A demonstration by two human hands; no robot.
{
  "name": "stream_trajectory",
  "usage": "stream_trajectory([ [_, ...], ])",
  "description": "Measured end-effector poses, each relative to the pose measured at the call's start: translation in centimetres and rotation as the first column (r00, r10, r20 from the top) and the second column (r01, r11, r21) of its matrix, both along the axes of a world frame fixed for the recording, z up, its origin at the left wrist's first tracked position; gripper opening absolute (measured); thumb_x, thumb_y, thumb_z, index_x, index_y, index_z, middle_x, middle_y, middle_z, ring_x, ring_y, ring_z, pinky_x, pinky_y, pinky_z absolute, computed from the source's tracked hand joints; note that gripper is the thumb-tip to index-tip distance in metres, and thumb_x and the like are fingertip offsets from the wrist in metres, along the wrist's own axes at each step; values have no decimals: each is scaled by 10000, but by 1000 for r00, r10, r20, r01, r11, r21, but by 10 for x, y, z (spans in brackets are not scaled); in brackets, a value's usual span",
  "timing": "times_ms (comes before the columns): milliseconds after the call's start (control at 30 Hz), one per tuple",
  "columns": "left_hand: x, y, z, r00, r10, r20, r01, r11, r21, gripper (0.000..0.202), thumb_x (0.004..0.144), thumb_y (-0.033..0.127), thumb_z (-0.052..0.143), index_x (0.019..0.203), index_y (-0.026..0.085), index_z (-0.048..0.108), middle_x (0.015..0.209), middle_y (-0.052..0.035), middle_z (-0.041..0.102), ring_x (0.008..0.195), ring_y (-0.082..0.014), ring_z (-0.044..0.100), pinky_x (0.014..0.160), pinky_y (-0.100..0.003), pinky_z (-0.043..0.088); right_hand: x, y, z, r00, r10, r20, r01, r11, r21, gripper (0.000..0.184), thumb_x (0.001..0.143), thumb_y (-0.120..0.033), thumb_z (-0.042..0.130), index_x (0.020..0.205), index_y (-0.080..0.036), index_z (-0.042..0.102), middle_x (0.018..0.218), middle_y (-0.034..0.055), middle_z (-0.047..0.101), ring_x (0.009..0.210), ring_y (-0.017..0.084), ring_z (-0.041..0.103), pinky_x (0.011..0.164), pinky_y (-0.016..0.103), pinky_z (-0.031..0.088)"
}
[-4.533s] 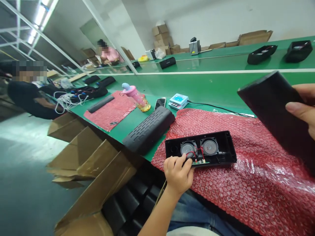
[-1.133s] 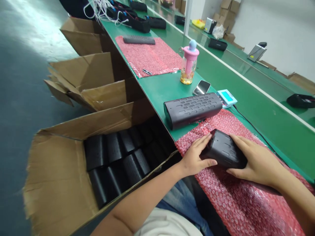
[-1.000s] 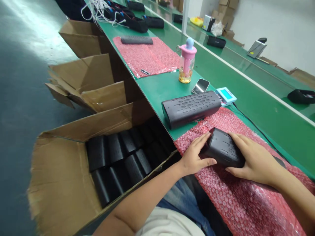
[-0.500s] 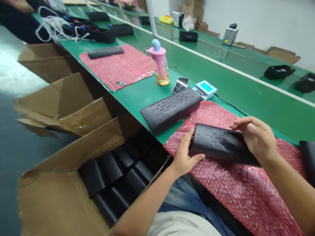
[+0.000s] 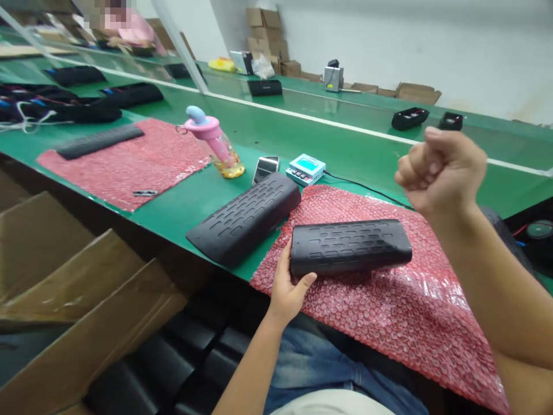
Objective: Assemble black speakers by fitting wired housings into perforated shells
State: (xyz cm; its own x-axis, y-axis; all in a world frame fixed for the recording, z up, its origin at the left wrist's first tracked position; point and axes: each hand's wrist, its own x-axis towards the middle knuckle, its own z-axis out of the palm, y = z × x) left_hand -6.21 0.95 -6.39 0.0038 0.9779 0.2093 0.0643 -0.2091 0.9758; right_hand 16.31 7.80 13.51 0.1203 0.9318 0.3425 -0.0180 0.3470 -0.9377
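A black oblong plastic case (image 5: 351, 245), likely stiff, best held by its ends, sits on red bubble wrap (image 5: 375, 308), left hand (image 5: 286, 295) clasping its nine-o'clock end, right hand (image 5: 440, 172) a seemingly empty fist at two o'clock.

On the green surface (image 5: 181, 213), a red bubble-wrap sheet (image 5: 389, 314) carries a black slotted plastic casing (image 5: 351, 246). Just left of this lies a second black slotted casing (image 5: 246, 218); behind it sit a flat rectangular phone (image 5: 265, 169) and, to the phone's right, a pale-blue boxy device (image 5: 306, 167). Farther left, a clear pink-lidded bottle (image 5: 220, 150) stands beside another red bubble-wrap sheet (image 5: 147, 164) bearing a black slotted panel (image 5: 101, 142).
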Motion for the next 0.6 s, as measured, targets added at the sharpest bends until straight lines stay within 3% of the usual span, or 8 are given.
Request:
stream_trajectory([
  [67, 0, -1, 1, 1000, -11, 25, 12, 1000, -6, 824, 735, 460, 673, 1416, 219, 277, 1451, -125, 358, 1340, -297, 339, 1115, -434, 279, 3, -3, -17, 938, -200, 283, 191, 980, 60, 372, 756, -375, 334, 461, -221, 168, 405, -54, 154, 383, 65, 179, 403, 245, 185],
  [167, 0, -2, 4, 999, -18, 39, 19, 1000, -19, 809, 744, 441, 671, 1410, 216, 271, 1463, -130, 335, 1340, -297, 339, 1119, -442, 267, 0, -3, -56, 889, -156, 431, 180, 984, -14, 386, 736, -356, 398, 448, -216, 184, 427, -52, 175, 410, 58, 193, 429, 244, 182],
  [233, 1, -3, 6, 999, -18, 39, 19, 1000, -19, 803, 748, 443, 666, 1407, 217, 268, 1462, -131, 337, 1336, -295, 346, 1117, -444, 271, -3, -1, -73, 872, -94, 481, 130, 991, -43, 396, 731, -365, 413, 442, -209, 191, 439, -51, 181, 424, 56, 194, 445, 242, 190],
  [367, 4, -7, 6, 999, -13, 37, 13, 1000, -24, 801, 758, 467, 644, 1411, 213, 254, 1458, -137, 344, 1329, -291, 359, 1104, -440, 295, -3, 0, -76, 788, 31, 615, 15, 998, -69, 415, 775, -401, 390, 465, -195, 207, 451, -45, 211, 443, 61, 220, 475, 240, 201],
  [467, -2, -9, 7, 999, -18, -26, 18, 1000, -19, 809, 773, 464, 624, 1425, 203, 223, 1462, -146, 335, 1324, -290, 365, 1095, -441, 311, -3, -6, -71, 650, 125, 749, -106, 992, -73, 382, 783, -383, 429, 488, -174, 304, 474, -29, 326, 480, 77, 303, 517, 246, 208],
  [533, -15, -6, 17, 988, -50, -145, 55, 998, 31, 749, 793, 473, 588, 1411, 191, 273, 1427, -145, 391, 1297, -292, 403, 1076, -446, 336, -5, -11, -70, 536, 134, 834, -149, 987, -62, 315, 782, -347, 461, 532, -163, 404, 536, -3, 441, 532, 96, 358, 550, 255, 199],
  [600, -34, 2, 39, 939, -66, -338, 113, 986, 121, 579, 828, 475, 522, 1326, 194, 432, 1331, -126, 505, 1228, -287, 477, 1042, -449, 374, -7, -15, -70, 437, 112, 893, -159, 986, -46, 261, 800, -312, 451, 590, -158, 464, 617, 29, 522, 582, 117, 399, 569, 262, 186],
])
